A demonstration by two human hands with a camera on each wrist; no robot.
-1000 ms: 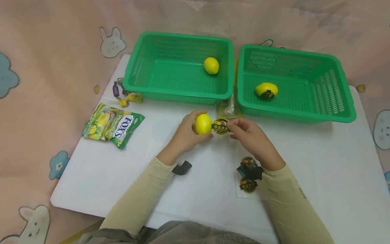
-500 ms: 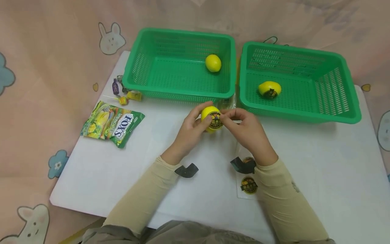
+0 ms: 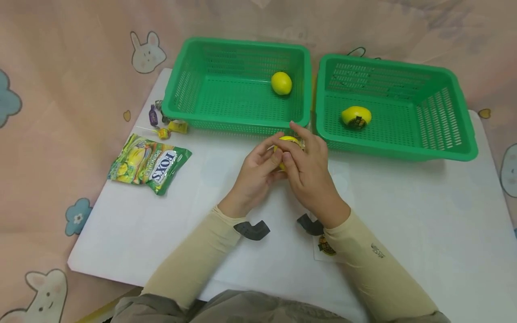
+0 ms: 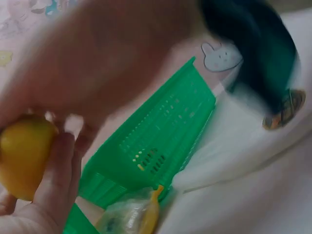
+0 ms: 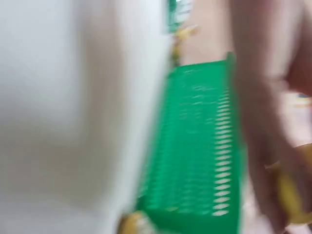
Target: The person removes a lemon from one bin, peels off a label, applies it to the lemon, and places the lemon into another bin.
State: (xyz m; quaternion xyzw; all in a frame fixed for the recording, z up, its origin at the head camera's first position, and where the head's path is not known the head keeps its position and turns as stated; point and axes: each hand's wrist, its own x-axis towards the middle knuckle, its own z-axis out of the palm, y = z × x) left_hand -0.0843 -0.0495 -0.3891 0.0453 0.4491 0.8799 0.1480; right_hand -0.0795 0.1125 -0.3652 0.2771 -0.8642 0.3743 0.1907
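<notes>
My left hand (image 3: 258, 172) grips a yellow lemon (image 3: 287, 141) just in front of the left green basket (image 3: 238, 85); the same lemon (image 4: 22, 153) fills the left edge of the left wrist view. My right hand (image 3: 308, 168) lies over the lemon with its fingers pressed flat on it, hiding most of the fruit and the sticker. One bare lemon (image 3: 281, 83) lies in the left basket. A lemon with a dark sticker (image 3: 356, 116) lies in the right green basket (image 3: 393, 107). The right wrist view is blurred.
A Fox's candy bag (image 3: 148, 164) and several loose wrapped sweets (image 3: 167, 128) lie at the left of the white board (image 3: 424, 224). A sticker sheet (image 3: 325, 246) sits under my right forearm. A clear wrapper (image 4: 131, 214) lies by the basket.
The sticker, held beside the lemon a second ago, was brought onto it. My right hand has since moved over the lemon and covers the sticker.
</notes>
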